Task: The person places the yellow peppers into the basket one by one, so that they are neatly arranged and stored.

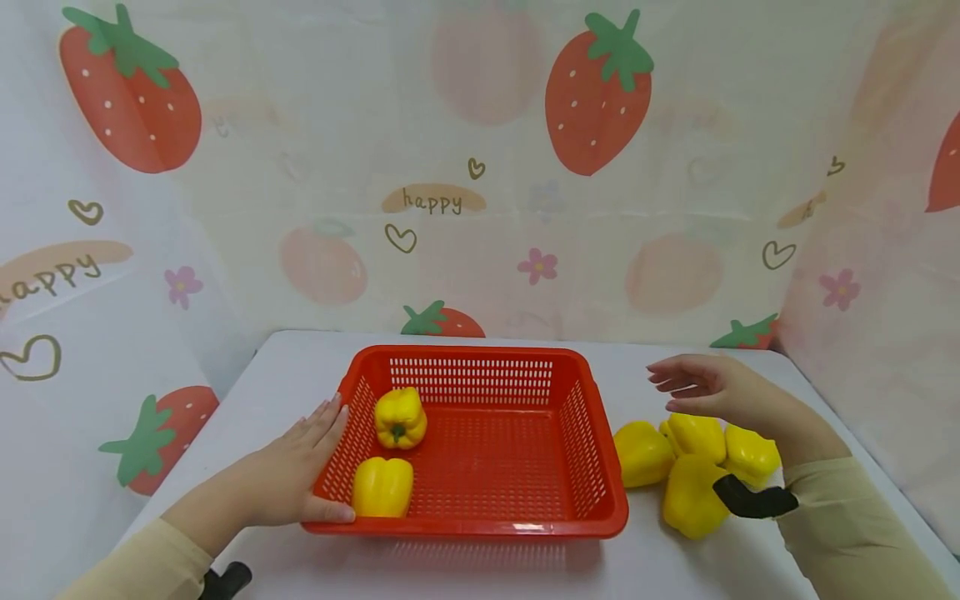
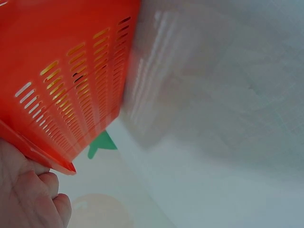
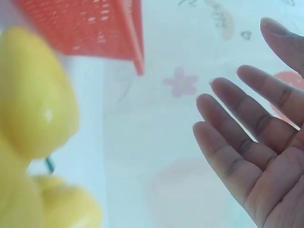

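A red plastic basket (image 1: 480, 527) with slotted walls stands on the table. Two yellow bell peppers lie in its left part: one farther back (image 1: 401, 418) with its stem toward me, the other (image 1: 383, 487) by the front wall. My left hand (image 1: 300, 467) rests on the basket's left rim, fingers extended along it and thumb at the front corner; in the left wrist view its fingers (image 2: 40, 194) touch the rim from outside. My right hand (image 1: 697, 385) hovers with nothing in it, fingers loosely extended, above several yellow bell peppers (image 1: 693, 496) piled right of the basket.
The white table (image 1: 300, 358) ends at a cloth backdrop (image 1: 480, 275) printed with strawberries, which also covers both sides. The pepper pile sits close against the basket's right wall. A dark strap (image 1: 753, 497) is on the right wrist.
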Demonstrator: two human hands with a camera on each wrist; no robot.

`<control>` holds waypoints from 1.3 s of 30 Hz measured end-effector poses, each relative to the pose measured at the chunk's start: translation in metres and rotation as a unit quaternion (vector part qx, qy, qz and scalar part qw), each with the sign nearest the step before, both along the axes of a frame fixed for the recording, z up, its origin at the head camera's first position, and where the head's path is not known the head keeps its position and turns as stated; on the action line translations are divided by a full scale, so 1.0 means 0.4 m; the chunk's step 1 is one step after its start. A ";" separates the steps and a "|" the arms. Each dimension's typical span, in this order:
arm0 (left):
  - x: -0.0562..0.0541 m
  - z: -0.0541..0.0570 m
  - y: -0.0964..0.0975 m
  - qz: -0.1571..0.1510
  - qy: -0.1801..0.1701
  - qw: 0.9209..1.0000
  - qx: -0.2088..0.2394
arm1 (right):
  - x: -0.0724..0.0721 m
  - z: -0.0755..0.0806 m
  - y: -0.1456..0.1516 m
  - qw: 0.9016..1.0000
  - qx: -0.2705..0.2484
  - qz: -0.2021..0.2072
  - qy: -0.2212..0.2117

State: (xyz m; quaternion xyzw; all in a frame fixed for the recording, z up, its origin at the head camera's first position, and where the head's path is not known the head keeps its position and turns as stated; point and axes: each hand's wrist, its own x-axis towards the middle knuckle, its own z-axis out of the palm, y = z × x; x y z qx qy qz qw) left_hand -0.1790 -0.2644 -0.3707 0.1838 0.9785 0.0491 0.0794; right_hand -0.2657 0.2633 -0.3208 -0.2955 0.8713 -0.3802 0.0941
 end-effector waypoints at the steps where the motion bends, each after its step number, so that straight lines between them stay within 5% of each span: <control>1: 0.000 0.000 0.000 0.000 0.000 1.000 0.000 | 0.005 -0.005 0.008 1.000 0.001 -0.008 -0.003; 23: 0.003 0.011 0.003 0.008 -0.015 1.000 0.004 | 0.088 -0.104 0.113 0.992 0.050 -0.098 -0.056; 39: 0.003 0.006 0.000 0.008 -0.014 1.000 -0.002 | 0.124 -0.166 0.166 0.990 0.038 -0.095 -0.100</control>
